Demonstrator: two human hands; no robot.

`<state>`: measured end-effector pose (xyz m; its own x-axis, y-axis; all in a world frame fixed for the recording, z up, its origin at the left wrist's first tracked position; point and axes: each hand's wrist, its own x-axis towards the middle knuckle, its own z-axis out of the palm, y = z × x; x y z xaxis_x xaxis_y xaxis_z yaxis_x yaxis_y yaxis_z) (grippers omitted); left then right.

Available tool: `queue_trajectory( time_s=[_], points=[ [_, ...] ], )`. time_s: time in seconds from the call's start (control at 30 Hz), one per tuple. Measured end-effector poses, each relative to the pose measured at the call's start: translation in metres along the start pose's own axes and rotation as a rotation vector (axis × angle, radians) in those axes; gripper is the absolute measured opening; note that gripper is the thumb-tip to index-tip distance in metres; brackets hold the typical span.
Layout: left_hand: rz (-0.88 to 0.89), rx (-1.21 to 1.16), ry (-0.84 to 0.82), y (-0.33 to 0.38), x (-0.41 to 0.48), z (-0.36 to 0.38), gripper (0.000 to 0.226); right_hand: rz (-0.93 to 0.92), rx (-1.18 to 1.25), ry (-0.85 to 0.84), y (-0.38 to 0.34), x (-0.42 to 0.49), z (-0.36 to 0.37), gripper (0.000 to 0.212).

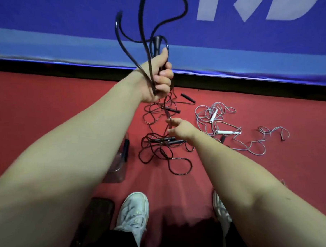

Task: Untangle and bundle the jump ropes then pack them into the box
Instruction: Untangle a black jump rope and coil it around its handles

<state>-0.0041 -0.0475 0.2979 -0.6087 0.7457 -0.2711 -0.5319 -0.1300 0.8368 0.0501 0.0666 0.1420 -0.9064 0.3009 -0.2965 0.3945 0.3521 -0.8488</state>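
My left hand (159,80) is raised and grips a black jump rope handle (157,44) together with several loops of black rope (143,40) that arc above it. A strand of that rope hangs down from the fist to my right hand (179,128), which pinches it lower down. Below lies a tangle of black ropes (159,149) with black handles (172,110) on the red floor. To the right sprawls a light blue rope (214,119) with white handles (227,132). No box shows in view.
A blue padded barrier with white lettering (229,27) runs across the back. A clear plastic bag (117,168) with a dark handle lies left of the tangle. A dark flat object (100,212) sits by my white shoes (132,212).
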Motion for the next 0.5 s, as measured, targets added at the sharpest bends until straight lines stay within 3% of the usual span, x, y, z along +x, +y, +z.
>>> queue_trajectory(
  time_s=[0.13,0.17,0.23,0.37,0.5],
  points=[
    [-0.08,-0.164,-0.061,0.003,-0.007,0.003,0.044,-0.051,-0.076,0.133,-0.004,0.005,0.008,0.075],
    [-0.093,-0.197,-0.071,0.003,-0.008,0.002,0.044,-0.069,-0.047,0.16,-0.007,0.007,0.009,0.07],
    [-0.099,-0.243,-0.113,0.004,-0.011,0.0,0.045,-0.054,-0.033,0.11,-0.015,0.005,0.005,0.034],
    [-0.072,-0.299,-0.075,0.006,-0.012,-0.014,0.047,0.231,0.2,-0.137,0.008,-0.01,-0.012,0.039],
    [-0.002,-0.381,-0.001,0.009,-0.01,-0.028,0.044,0.445,0.426,-0.101,0.065,-0.021,-0.039,0.034]
  ],
)
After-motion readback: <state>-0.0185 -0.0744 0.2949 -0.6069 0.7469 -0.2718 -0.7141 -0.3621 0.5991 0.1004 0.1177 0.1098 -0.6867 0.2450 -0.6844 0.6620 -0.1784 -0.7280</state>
